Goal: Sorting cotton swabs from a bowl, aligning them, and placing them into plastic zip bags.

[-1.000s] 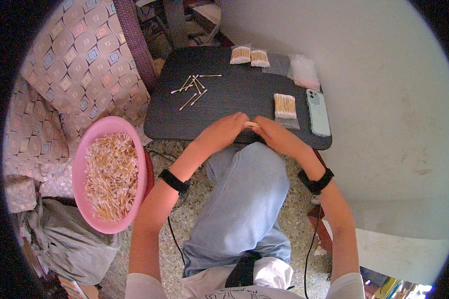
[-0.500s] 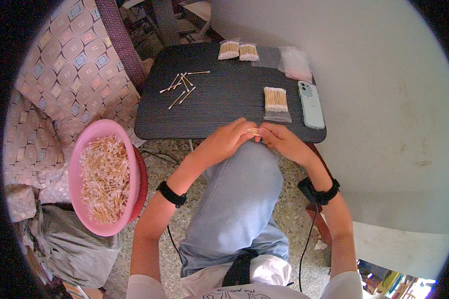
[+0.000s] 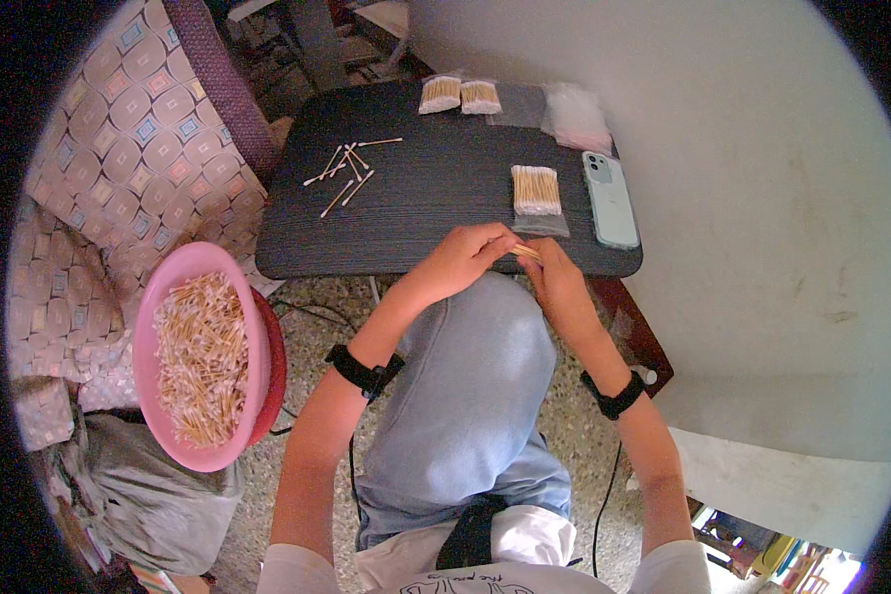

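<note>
Between my two hands, over the near edge of the black table point(image 3: 426, 218), is a small bundle of cotton swabs point(image 3: 527, 252). My left hand point(image 3: 468, 257) pinches one end with its fingers, while my right hand point(image 3: 558, 284) closes around the other end. The swabs' tips are hidden by my fingers. Just beyond the hands lies a clear bag packed with cotton swabs point(image 3: 536, 190). Several loose cotton swabs point(image 3: 348, 163) are scattered at the table's left. A pink basin point(image 3: 257, 376) full of cotton swabs stands at my left, below table height.
At the table's far edge lie two filled swab bags, one left point(image 3: 440, 95) and one right point(image 3: 480, 97). A stack of clear plastic bags point(image 3: 576, 117) and a pale green phone point(image 3: 612, 203) are at the right. A wall point(image 3: 762, 228) borders that side; a patterned sofa point(image 3: 158, 129) the left.
My right hand has turned so its fingers point more away from me, and the swab bundle now slants down to the right. The view has shifted slightly.
</note>
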Demonstrator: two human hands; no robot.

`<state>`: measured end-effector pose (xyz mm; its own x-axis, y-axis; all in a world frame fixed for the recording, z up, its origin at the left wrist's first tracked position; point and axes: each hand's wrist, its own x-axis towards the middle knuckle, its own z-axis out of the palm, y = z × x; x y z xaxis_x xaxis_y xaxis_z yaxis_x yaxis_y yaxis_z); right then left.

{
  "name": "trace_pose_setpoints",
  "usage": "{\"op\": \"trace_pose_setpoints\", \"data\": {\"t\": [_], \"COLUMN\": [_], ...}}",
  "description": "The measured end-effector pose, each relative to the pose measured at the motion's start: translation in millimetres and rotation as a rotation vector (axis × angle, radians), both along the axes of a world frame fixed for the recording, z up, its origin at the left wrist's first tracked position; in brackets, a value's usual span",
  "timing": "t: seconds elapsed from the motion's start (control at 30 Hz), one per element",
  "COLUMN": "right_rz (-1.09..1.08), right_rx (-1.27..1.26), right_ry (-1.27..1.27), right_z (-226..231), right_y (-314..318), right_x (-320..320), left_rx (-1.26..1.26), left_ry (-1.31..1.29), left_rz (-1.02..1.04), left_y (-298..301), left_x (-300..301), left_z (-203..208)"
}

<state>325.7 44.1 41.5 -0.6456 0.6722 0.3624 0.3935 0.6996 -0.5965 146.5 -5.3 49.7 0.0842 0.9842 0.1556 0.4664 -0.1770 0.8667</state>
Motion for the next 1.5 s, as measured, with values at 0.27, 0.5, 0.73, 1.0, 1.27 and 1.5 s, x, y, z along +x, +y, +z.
{"op": "trace_pose_setpoints", "data": {"t": [0.27,0.5,0.73,1.0,1.27,1.5], "right_rz": [-0.114,-0.297,-0.321,-0.355,-0.358,-0.401], "right_rx": [-0.029,-0.083,-0.053,0.048,-0.012,-0.121], "right_ry": [-0.104,-0.286,-0.223,-0.346,-0.308,-0.203], "right_z": [-2.9,-17.5,-21.8,-14.2,-25.7,-21.8], "right_y": [2.8,7.7,8.5,4.5,7.7,3.7], "right_x": [10.1,32.9,33.3,27.4,32.6,25.7], "left_rx": [0.135,0.43,0.344,0.278,0.617,0.528], "left_ry": [-0.051,0.556,0.399,-0.011,0.392,0.54], "left_rz": [0.053,0.195,0.216,0.281,0.12,0.058], "left_y": [18.8,37.5,45.9,35.5,47.2,51.2], "left_x": [11.2,9.3,12.4,18.9,17.5,20.0], "left_z": [-17.9,-37.3,-43.6,-43.0,-33.6,-49.5]}}
